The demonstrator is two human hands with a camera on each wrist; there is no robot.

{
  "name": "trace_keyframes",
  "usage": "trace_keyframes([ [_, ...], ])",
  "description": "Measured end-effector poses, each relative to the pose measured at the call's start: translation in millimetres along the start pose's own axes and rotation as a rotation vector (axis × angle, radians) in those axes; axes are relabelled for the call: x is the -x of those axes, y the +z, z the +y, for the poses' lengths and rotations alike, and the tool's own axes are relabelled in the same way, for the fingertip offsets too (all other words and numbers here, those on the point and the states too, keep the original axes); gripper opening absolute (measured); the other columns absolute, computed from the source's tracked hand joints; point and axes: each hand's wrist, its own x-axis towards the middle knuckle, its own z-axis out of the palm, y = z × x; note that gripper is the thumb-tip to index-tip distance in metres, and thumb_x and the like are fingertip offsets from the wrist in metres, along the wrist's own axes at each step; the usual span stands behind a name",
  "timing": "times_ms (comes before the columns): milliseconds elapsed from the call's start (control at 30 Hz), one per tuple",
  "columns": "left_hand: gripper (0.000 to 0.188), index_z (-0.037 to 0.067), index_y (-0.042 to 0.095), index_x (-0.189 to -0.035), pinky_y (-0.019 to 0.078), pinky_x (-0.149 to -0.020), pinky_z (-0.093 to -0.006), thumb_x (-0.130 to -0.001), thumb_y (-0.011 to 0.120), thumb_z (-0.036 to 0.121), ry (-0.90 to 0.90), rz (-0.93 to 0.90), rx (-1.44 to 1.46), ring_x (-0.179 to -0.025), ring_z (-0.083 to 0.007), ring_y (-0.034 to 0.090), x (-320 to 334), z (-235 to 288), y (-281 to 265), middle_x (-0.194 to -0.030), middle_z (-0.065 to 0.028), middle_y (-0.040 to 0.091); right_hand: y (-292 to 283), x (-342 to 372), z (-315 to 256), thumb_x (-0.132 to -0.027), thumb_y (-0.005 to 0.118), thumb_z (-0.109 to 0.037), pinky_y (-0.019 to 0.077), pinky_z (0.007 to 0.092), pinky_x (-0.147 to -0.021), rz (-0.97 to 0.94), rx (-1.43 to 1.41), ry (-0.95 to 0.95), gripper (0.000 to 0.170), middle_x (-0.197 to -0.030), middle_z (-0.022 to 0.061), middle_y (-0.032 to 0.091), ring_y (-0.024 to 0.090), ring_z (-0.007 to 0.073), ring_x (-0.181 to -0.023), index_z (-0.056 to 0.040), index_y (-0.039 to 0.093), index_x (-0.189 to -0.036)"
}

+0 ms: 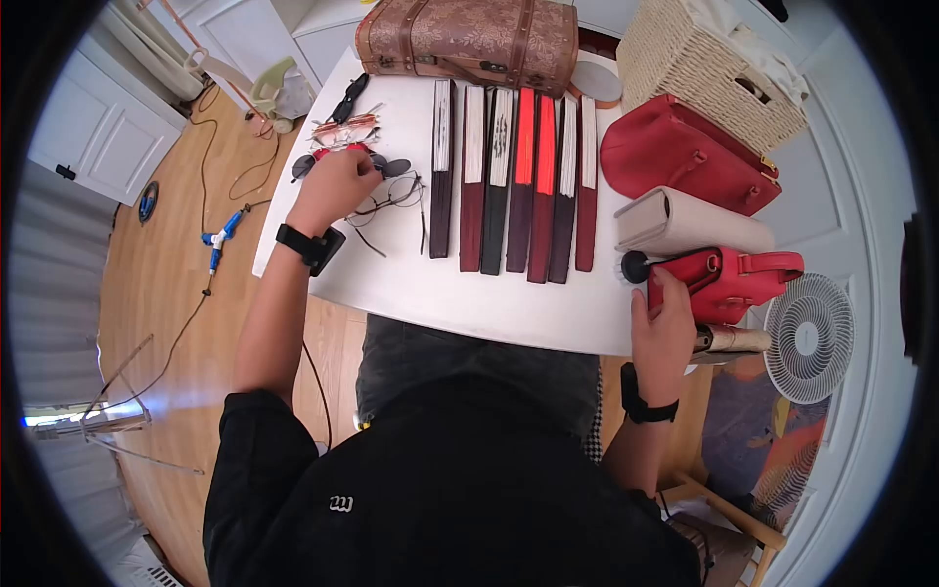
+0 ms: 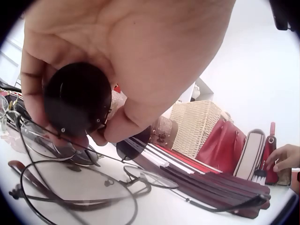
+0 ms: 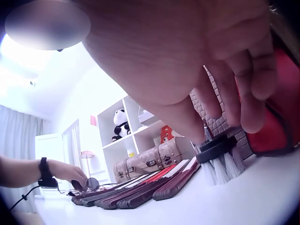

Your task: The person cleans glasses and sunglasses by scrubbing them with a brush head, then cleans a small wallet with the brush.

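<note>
Dark round sunglasses (image 2: pixel 77 101) are pinched in my left hand (image 1: pixel 337 188), among the glasses at the table's left. Wire-framed glasses (image 1: pixel 396 192) lie just right of that hand; in the left wrist view clear round lenses (image 2: pixel 79 187) show below it. Orange-tinted glasses (image 1: pixel 344 127) and black sunglasses (image 1: pixel 350 98) lie farther back. My right hand (image 1: pixel 663 328) is at the right edge with fingers loosely bent, beside a small red bag (image 1: pixel 724 289) and a round black brush (image 3: pixel 218 152) with pale bristles. Whether its fingertips touch the bag or brush I cannot tell.
Several closed fans (image 1: pixel 494 225) stand in a row mid-table. Behind them sits a patterned case (image 1: pixel 469 39). A woven basket (image 1: pixel 699 73), a larger red bag (image 1: pixel 675 161) and a cream bag (image 1: pixel 690 223) are at the right. A white fan (image 1: pixel 808 338) stands beyond the table.
</note>
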Motion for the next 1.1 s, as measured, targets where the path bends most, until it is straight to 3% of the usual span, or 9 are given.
trace_keyframes([
  [67, 0.024, 0.001, 0.073, -0.098, 0.0550, -0.077, -0.0384, -0.093, 0.064, 0.023, -0.002, 0.020, 0.205, -0.083, -0.0250, 0.073, 0.6, -6.7, -3.1, -0.091, -0.0115, 0.078, 2.7, -0.8, -4.2, -0.094, 0.070, -0.012, 0.0543, 0.0417, -0.077, 0.139, -0.006, -0.110, 0.042, -0.122, 0.0145, 0.066, 0.068, 0.0307, -0.083, -0.0059, 0.060, -0.135],
  [167, 0.027, -0.002, 0.070, -0.096, 0.0539, -0.075, -0.0341, -0.096, 0.061, 0.024, 0.005, 0.052, 0.615, -0.081, -0.0197, 0.070, -0.8, -28.8, -3.0, -0.088, -0.0096, 0.076, 12.9, -7.3, 9.1, -0.094, 0.070, -0.012, 0.0532, 0.0399, -0.074, 0.276, 0.055, -0.224, 0.039, -0.119, 0.0138, 0.066, 0.065, 0.0279, -0.076, -0.0059, 0.062, -0.132],
  [233, 0.018, 0.005, 0.065, -0.106, 0.0555, -0.082, -0.0300, -0.103, 0.056, 0.021, -0.093, -0.074, 0.952, -0.085, -0.0137, 0.068, 14.9, -21.6, -22.4, -0.096, -0.0046, 0.072, 4.9, -5.3, 2.0, -0.094, 0.070, -0.012, 0.0540, 0.0407, -0.076, 0.227, -0.039, -0.137, 0.038, -0.120, 0.0136, 0.066, 0.067, 0.0291, -0.080, -0.0057, 0.063, -0.130],
  [400, 0.017, 0.005, 0.065, -0.104, 0.0541, -0.085, -0.0301, -0.102, 0.056, 0.019, -0.115, 0.037, 1.069, -0.086, -0.0119, 0.064, 50.0, 3.2, -48.0, -0.094, -0.0016, 0.067, 8.0, -11.8, -7.9, -0.094, 0.070, -0.014, 0.0558, 0.0440, -0.082, 0.148, -0.168, -0.069, 0.034, -0.122, 0.0124, 0.065, 0.070, 0.0339, -0.096, -0.0054, 0.065, -0.126],
  [567, 0.017, 0.005, 0.067, -0.106, 0.0521, -0.086, -0.0308, -0.101, 0.056, 0.017, -0.077, 0.088, 1.156, -0.090, -0.0113, 0.058, 70.8, 15.2, -40.2, -0.095, -0.0006, 0.063, 19.6, -18.6, -2.6, -0.094, 0.068, -0.011, 0.0555, 0.0469, -0.085, 0.296, 0.085, -0.239, 0.031, -0.124, 0.0163, 0.061, 0.068, 0.0389, -0.102, -0.0027, 0.064, -0.123],
  [700, 0.020, -0.002, 0.063, -0.104, 0.0454, -0.084, -0.0264, -0.103, 0.051, 0.013, 0.159, 0.018, 1.187, -0.088, -0.0122, 0.054, 99.3, 37.4, -24.0, -0.099, -0.0037, 0.062, 23.2, -22.0, 6.4, -0.095, 0.066, -0.008, 0.0545, 0.0478, -0.087, 0.289, 0.099, -0.267, 0.028, -0.123, 0.0184, 0.059, 0.067, 0.0410, -0.103, -0.0009, 0.064, -0.122],
  [833, 0.026, -0.006, 0.067, -0.116, 0.0445, -0.078, -0.0243, -0.102, 0.051, 0.008, 0.093, -0.109, 1.473, -0.084, -0.0105, 0.055, 127.7, 72.2, -17.2, -0.103, -0.0040, 0.066, 23.0, -23.4, 16.4, -0.090, 0.064, 0.002, 0.0529, 0.0492, -0.086, 0.303, 0.110, -0.377, 0.024, -0.114, 0.0193, 0.060, 0.064, 0.0431, -0.103, 0.0010, 0.063, -0.113],
  [967, 0.029, -0.003, 0.068, -0.129, 0.0454, -0.077, -0.0235, -0.104, 0.058, 0.008, 0.105, -0.066, 1.538, -0.085, -0.0081, 0.058, 147.4, 99.7, -7.3, -0.107, -0.0042, 0.071, 25.2, -15.2, 17.3, -0.088, 0.061, 0.005, 0.0522, 0.0505, -0.084, 0.295, 0.100, -0.360, 0.021, -0.110, 0.0196, 0.063, 0.064, 0.0439, -0.101, 0.0013, 0.062, -0.108],
  [1100, 0.026, -0.001, 0.071, -0.127, 0.0487, -0.072, -0.0228, -0.103, 0.062, 0.007, 0.125, 0.247, 1.484, -0.087, -0.0073, 0.064, 162.2, 114.1, 1.7, -0.108, -0.0067, 0.076, 22.3, -12.9, 20.4, -0.088, 0.059, 0.007, 0.0520, 0.0514, -0.083, 0.290, 0.137, -0.373, 0.020, -0.108, 0.0200, 0.065, 0.065, 0.0446, -0.098, 0.0012, 0.063, -0.107],
])
